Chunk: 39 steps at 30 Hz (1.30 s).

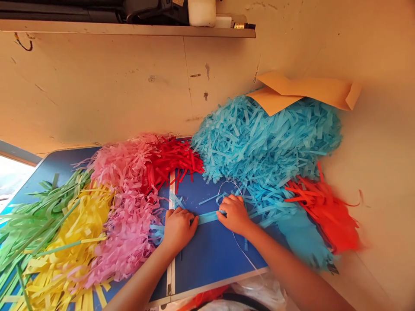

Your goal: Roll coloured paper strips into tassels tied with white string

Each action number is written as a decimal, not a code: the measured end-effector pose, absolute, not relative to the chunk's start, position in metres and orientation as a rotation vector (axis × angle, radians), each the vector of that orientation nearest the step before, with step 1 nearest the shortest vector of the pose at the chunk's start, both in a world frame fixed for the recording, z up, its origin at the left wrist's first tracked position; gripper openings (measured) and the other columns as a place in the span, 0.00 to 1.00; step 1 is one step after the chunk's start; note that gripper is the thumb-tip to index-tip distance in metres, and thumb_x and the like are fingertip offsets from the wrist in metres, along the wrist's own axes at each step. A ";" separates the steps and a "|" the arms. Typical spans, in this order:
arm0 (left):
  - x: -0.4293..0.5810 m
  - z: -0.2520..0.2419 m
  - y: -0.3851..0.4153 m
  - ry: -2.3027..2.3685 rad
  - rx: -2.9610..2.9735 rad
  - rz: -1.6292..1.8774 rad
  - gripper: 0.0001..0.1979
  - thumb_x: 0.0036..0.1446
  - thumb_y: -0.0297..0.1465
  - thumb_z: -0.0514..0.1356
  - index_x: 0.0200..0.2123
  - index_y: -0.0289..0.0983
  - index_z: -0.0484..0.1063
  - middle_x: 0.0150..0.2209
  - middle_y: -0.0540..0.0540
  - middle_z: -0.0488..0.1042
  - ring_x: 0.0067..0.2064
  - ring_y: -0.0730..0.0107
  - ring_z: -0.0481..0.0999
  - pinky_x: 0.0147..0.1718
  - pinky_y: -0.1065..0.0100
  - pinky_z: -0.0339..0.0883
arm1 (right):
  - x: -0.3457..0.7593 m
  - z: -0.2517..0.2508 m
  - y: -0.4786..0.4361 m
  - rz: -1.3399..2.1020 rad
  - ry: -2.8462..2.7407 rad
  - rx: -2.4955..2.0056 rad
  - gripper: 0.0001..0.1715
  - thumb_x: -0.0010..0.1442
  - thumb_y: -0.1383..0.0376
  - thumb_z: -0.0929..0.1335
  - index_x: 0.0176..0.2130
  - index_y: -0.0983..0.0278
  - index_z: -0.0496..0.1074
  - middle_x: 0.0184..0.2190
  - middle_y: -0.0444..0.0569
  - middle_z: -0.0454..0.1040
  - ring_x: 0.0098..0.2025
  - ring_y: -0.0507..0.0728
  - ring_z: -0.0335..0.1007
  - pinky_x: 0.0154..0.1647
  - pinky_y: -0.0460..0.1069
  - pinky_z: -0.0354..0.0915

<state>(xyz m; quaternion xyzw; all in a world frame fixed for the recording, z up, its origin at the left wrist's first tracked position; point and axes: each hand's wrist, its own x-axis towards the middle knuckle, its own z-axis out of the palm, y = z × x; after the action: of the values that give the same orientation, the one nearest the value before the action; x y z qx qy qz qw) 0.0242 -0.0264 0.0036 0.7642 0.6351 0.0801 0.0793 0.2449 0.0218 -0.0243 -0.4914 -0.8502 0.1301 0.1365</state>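
Note:
Stretched between my hands, just above the blue table [201, 259], runs a light-blue paper strip [207, 217]. My left hand [179, 226] is closed on its left end, where blue fringe sticks out past the fingers. Curled fingers of my right hand [234, 212] grip the other end. A thin white string [245, 255] loops behind the right hand and trails down over the table's near edge. Right behind that hand lies loose light-blue tissue fringe [259, 198], joined to a big light-blue heap [266, 138].
Left of my hands lie pink [129, 233], yellow [81, 220] and green fringe [42, 216], with red fringe [168, 162] behind. Orange-red paper [337, 216] sits at the right. Folded brown card [308, 88] tops the blue heap. A shelf [129, 29] crosses the wall above.

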 end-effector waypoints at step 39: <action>0.024 0.009 -0.039 1.749 2.592 0.478 0.11 0.65 0.30 0.57 0.34 0.44 0.78 0.34 0.50 0.81 0.44 0.59 0.75 0.59 0.43 0.47 | 0.252 -0.002 0.037 0.518 -2.707 -1.078 0.13 0.66 0.61 0.65 0.35 0.61 0.78 0.36 0.51 0.76 0.44 0.60 0.65 0.49 0.55 0.51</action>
<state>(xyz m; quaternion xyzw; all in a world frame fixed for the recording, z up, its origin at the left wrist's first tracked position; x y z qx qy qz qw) 0.0241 -0.0391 0.0092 0.8193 0.5530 0.1510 -0.0108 0.2517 0.0373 -0.0017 -0.3628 -0.9109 0.1742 0.0909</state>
